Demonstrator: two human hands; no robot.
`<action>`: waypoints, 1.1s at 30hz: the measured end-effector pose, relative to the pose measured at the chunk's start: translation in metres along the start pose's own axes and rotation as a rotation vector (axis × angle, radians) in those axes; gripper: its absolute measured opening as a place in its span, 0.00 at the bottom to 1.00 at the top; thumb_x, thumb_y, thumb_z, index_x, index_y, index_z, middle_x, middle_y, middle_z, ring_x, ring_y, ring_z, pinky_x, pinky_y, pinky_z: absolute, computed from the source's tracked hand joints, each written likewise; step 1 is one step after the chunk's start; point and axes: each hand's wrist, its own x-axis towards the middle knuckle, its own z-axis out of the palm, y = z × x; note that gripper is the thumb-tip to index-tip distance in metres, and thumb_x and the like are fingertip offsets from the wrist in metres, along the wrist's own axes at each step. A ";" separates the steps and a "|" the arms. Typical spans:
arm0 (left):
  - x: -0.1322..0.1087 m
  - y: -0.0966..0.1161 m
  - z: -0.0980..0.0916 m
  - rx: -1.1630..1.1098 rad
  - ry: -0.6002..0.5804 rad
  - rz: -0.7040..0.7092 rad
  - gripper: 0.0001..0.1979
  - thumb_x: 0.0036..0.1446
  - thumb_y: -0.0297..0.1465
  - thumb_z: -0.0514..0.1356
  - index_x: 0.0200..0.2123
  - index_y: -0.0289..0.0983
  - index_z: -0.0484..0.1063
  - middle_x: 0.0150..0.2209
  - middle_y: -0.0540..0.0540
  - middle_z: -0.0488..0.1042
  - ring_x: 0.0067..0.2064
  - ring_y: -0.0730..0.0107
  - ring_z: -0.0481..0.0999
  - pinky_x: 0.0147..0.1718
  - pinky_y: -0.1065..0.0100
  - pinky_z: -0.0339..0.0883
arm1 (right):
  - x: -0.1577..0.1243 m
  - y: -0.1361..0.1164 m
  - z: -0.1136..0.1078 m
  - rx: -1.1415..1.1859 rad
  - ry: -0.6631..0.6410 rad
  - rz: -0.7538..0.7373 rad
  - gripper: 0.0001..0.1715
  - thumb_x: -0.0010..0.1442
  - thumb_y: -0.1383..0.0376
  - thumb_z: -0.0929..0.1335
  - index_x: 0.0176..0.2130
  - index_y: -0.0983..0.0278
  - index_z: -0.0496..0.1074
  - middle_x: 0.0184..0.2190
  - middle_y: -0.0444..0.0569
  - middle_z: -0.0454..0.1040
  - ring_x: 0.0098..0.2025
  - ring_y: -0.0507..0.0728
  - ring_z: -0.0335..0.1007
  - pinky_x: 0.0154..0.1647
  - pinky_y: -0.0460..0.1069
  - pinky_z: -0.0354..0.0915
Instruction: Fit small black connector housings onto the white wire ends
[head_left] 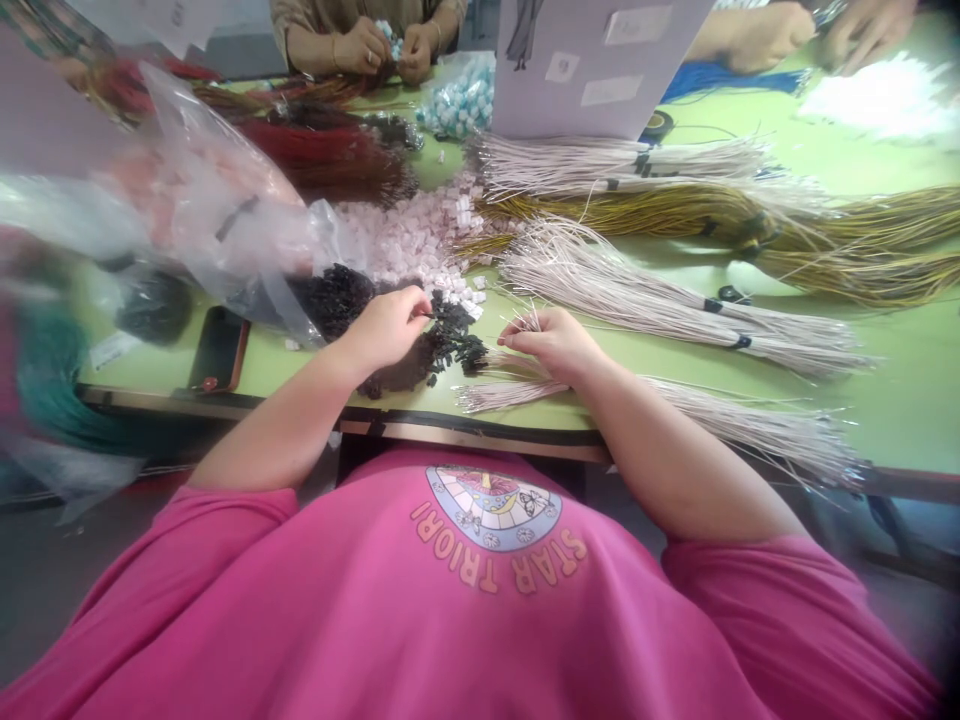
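My left hand [390, 325] rests at the edge of a pile of small black connector pieces [442, 345], its fingers pinched together on one black piece. My right hand [551, 340] is closed round the ends of a few thin pale pink wires [517, 325], close beside the black pile. A loose bundle of the same pale wires [510, 393] lies under my right wrist along the near edge of the green table [825, 280]. A heap of small pink-white connector pieces [420, 240] sits just beyond my hands.
Tied bundles of pale wires [675, 300], yellow-brown wires [750, 220] and red wires [322, 150] cover the table. A clear plastic bag [210, 210] and a phone [219, 350] lie at left. Other people's hands [390, 50] work at the far side, another pair [810, 30] at top right.
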 end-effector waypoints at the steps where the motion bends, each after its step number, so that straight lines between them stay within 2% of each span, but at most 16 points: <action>1: -0.001 0.008 0.003 -0.081 -0.004 0.041 0.11 0.53 0.33 0.55 0.39 0.37 0.71 0.35 0.46 0.75 0.36 0.67 0.73 0.38 0.66 0.65 | 0.000 0.000 0.000 -0.001 0.001 -0.001 0.13 0.42 0.61 0.68 0.27 0.68 0.74 0.15 0.41 0.65 0.19 0.47 0.56 0.25 0.46 0.55; 6: 0.001 0.029 0.030 -0.408 -0.037 0.155 0.11 0.51 0.32 0.58 0.38 0.36 0.74 0.39 0.46 0.75 0.39 0.69 0.74 0.42 0.68 0.66 | -0.001 -0.001 0.001 -0.003 0.032 -0.064 0.13 0.43 0.60 0.68 0.27 0.68 0.75 0.20 0.43 0.70 0.24 0.48 0.61 0.30 0.45 0.57; 10: 0.005 0.028 0.045 -0.526 -0.036 0.110 0.10 0.50 0.32 0.60 0.36 0.36 0.75 0.37 0.47 0.77 0.37 0.69 0.74 0.41 0.67 0.67 | -0.001 0.000 0.001 -0.018 0.025 -0.072 0.15 0.44 0.59 0.68 0.27 0.68 0.75 0.19 0.43 0.69 0.24 0.48 0.59 0.29 0.46 0.57; 14: 0.004 0.027 0.046 -0.595 -0.048 0.067 0.11 0.50 0.33 0.60 0.37 0.36 0.75 0.36 0.47 0.77 0.36 0.69 0.75 0.41 0.67 0.67 | 0.000 0.001 0.001 -0.024 0.042 -0.084 0.14 0.44 0.59 0.68 0.26 0.68 0.74 0.19 0.42 0.67 0.24 0.48 0.59 0.29 0.46 0.56; 18: 0.004 0.030 0.045 -0.545 -0.037 0.082 0.11 0.50 0.33 0.61 0.37 0.36 0.76 0.37 0.46 0.77 0.37 0.69 0.75 0.42 0.66 0.67 | 0.000 0.003 0.002 -0.067 0.038 -0.084 0.13 0.45 0.60 0.67 0.26 0.68 0.73 0.18 0.42 0.65 0.23 0.48 0.56 0.27 0.45 0.55; 26: 0.003 0.038 0.054 -0.415 -0.035 0.181 0.08 0.50 0.30 0.59 0.34 0.37 0.77 0.32 0.48 0.75 0.34 0.71 0.73 0.37 0.69 0.66 | 0.000 0.008 0.007 -0.178 -0.023 -0.175 0.13 0.48 0.61 0.64 0.19 0.68 0.66 0.16 0.39 0.55 0.21 0.46 0.48 0.22 0.45 0.46; 30: 0.003 0.033 0.039 -0.315 -0.085 0.197 0.10 0.52 0.31 0.58 0.36 0.37 0.76 0.35 0.47 0.75 0.37 0.69 0.73 0.41 0.68 0.65 | 0.001 0.007 0.005 -0.158 -0.011 -0.129 0.15 0.46 0.57 0.66 0.23 0.68 0.72 0.18 0.41 0.64 0.22 0.48 0.56 0.25 0.45 0.53; 33: 0.009 0.013 0.019 -0.138 -0.097 0.185 0.13 0.51 0.31 0.58 0.42 0.38 0.75 0.40 0.46 0.74 0.40 0.66 0.72 0.44 0.65 0.64 | 0.002 0.006 0.000 -0.069 0.037 -0.076 0.16 0.43 0.57 0.69 0.28 0.67 0.75 0.23 0.44 0.71 0.25 0.50 0.63 0.30 0.46 0.59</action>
